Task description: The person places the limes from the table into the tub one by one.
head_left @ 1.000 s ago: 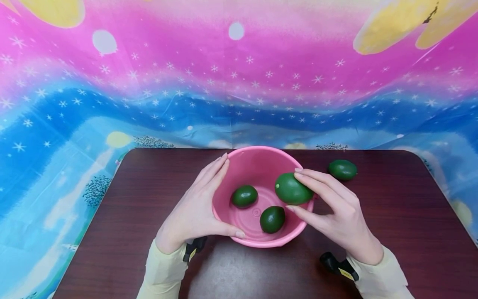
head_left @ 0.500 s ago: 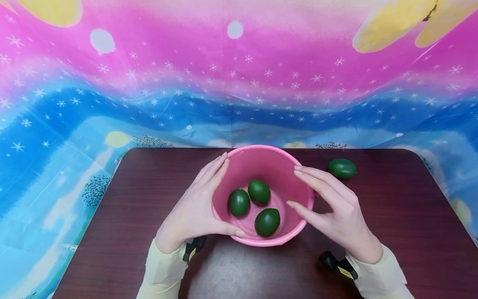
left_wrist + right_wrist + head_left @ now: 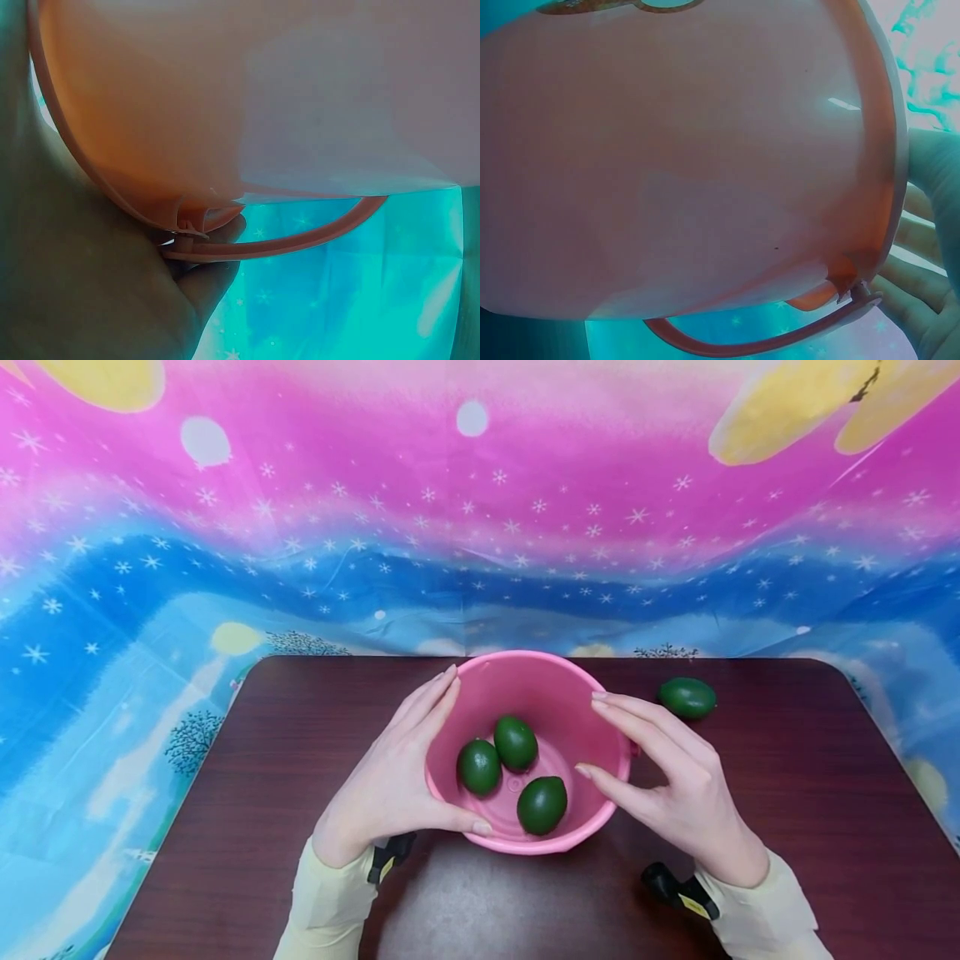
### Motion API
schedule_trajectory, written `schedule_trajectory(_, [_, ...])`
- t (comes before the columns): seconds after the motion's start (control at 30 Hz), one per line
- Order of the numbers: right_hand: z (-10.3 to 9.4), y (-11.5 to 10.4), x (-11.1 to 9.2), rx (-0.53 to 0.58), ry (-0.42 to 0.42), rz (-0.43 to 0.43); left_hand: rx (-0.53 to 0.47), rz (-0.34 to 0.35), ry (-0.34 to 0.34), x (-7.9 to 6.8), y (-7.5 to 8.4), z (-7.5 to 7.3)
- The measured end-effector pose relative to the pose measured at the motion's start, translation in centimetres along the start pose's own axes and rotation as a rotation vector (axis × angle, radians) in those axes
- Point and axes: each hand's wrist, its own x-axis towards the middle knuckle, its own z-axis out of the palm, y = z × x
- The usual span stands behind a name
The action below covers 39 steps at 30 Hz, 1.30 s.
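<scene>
The left hand (image 3: 390,777) grips the bucket (image 3: 592,693) at its left side, thumb over the near-left part of the rim and fingers along the outside up to the far-left part. The right hand (image 3: 667,768) is open at the bucket's right side, thumb and fingers parted around a gap with nothing held; its fingertips lie at or over the rim, and contact there is hard to tell.

Inside the bucket, on its floor, are three green fruits: one fruit to the left (image 3: 479,767), a second toward the far side (image 3: 515,744), and a third toward the near side (image 3: 542,806). The first two are side by side; whether they touch is unclear. The third is apart from them.

In the wrist views, the handle (image 3: 300,246) hangs outside the bucket's wall.

The bucket stands mouth up on the bench (image 3: 300,718). A fourth fruit (image 3: 687,698) lies on the bench to the bucket's far right, clear of it. Beyond the bucket hangs a pink and blue backdrop (image 3: 450,510).
</scene>
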Motion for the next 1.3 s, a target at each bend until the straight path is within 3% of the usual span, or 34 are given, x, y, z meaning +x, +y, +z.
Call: schedule_trajectory(1.3, [-0.6,1.3,-0.6,0.003,0.023,0.033,0.006,-0.007,-0.004,-0.1,-0.1,0.1])
